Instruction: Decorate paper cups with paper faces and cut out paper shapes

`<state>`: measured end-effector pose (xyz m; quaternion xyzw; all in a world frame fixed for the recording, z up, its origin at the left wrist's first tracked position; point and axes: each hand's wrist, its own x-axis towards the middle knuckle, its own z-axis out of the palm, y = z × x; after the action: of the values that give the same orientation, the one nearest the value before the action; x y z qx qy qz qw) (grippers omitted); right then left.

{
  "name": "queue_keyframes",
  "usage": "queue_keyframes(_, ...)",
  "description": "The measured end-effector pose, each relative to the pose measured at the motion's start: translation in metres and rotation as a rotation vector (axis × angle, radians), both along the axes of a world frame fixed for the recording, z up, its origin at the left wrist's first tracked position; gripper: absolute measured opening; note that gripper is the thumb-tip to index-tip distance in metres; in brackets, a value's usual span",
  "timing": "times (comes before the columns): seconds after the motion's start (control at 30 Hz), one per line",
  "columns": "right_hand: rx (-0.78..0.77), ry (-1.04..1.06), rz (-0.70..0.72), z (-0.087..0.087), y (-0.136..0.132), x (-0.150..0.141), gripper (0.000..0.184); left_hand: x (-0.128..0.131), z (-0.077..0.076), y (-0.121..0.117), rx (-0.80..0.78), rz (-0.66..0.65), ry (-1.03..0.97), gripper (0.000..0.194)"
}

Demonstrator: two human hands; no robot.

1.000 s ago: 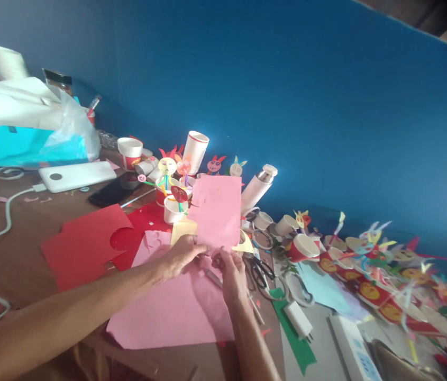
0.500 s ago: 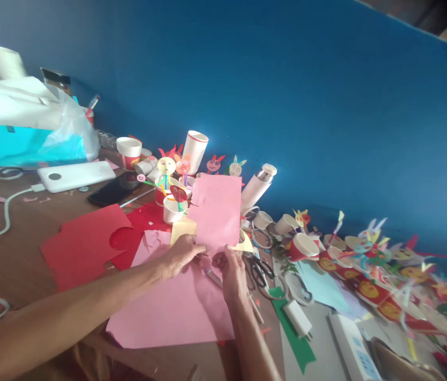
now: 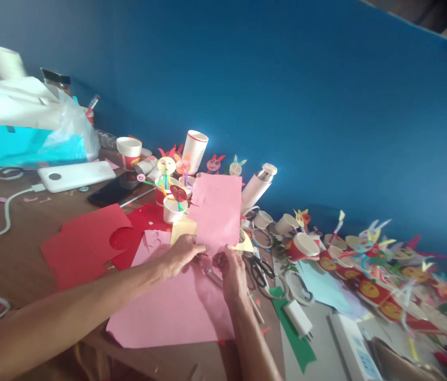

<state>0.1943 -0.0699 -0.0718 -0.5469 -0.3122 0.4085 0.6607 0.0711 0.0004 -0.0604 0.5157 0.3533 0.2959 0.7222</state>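
A rectangular piece of pink paper (image 3: 219, 209) is held up in front of me by its lower edge. My left hand (image 3: 186, 250) pinches its lower left corner, thumb on the near face. At the lower right edge, my right hand (image 3: 231, 270) grips it with bent fingers. Beneath both hands a larger pink sheet (image 3: 167, 312) lies on the table, its upper part cut unevenly. A pen-like stick (image 3: 213, 276) rests on that sheet between my hands, partly covered by the right one. Black-handled scissors (image 3: 261, 270) lie just right of my right hand.
Red paper (image 3: 88, 238) with a round cut-out lies at left, near a dark phone (image 3: 114, 189) and a white power bank (image 3: 76, 176). Paper cups (image 3: 174, 209) with paper faces stand behind my hands, beside a white flask (image 3: 258, 185). A power strip (image 3: 354, 346) lies at right.
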Motion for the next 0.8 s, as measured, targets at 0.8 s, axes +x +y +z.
queue_keyframes(0.8,-0.102,-0.372,-0.051,0.0043,-0.0002,-0.0037,0.026,0.0008,0.0046,-0.0025,-0.055,-0.068,-0.003,0.029)
